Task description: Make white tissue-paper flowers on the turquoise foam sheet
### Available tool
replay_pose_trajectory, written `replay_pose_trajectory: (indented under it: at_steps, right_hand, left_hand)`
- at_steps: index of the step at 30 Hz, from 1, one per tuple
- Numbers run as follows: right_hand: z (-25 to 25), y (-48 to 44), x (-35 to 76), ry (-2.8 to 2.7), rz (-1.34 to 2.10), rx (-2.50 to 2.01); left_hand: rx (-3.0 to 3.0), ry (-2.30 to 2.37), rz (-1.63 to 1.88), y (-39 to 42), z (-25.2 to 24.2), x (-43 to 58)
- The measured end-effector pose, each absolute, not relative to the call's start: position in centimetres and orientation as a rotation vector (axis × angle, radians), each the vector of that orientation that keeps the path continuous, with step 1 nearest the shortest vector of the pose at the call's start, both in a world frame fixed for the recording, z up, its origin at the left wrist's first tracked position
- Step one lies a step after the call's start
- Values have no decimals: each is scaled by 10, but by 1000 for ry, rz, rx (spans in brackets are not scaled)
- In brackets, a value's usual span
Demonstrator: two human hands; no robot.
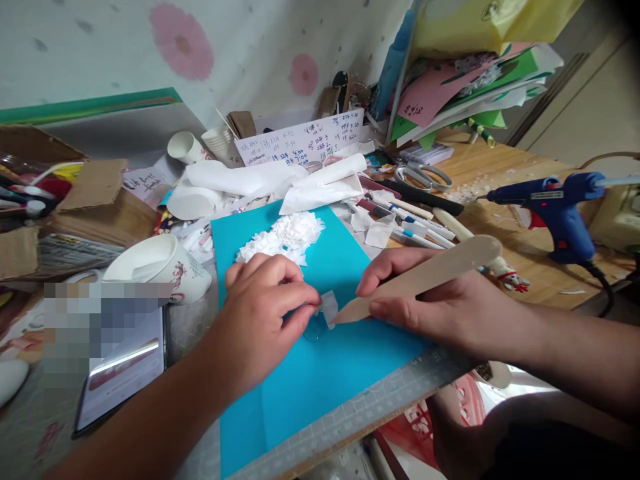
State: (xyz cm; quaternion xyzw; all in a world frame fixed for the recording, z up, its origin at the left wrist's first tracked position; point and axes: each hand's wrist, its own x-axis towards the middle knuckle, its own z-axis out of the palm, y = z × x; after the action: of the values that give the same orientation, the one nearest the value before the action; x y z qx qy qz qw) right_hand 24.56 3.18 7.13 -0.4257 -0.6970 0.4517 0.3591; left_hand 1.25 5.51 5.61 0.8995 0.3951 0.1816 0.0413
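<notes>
A bright blue sheet of paper [320, 407] lies on a grey cutting mat [360, 420]. My left hand [265, 313] is closed over it, thumb and forefinger pinching a small white translucent piece [329, 309]. In my right hand [440, 303] is a flat wooden craft stick [445, 267] with a pointed end. Its tip meets, or almost meets, the white piece's lower edge. Just beneath my left fingertips is a faint clear round outline [314, 333], partly hidden. Beyond my left hand, ruffled white paper flowers [295, 233] rest on the blue sheet.
A blue hot glue gun [560, 207] stands at the right, near scissors [423, 177] and several pens [420, 227]. On the left are a paper cup [165, 267], a phone [130, 380] and a cardboard box [100, 207]. Rolled white paper [325, 183] lies behind the blue sheet.
</notes>
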Motion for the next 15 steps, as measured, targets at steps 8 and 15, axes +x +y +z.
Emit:
replay_pose_trajectory:
  at_steps: [8,15]
  right_hand:
    - [63,41,241,-1852,1098,-1253]
    - [73,56,279,-1585,940,-1088]
  left_hand:
    - [2724,1228,548,58,52,10]
    - [2664,1234,673,62,46,6]
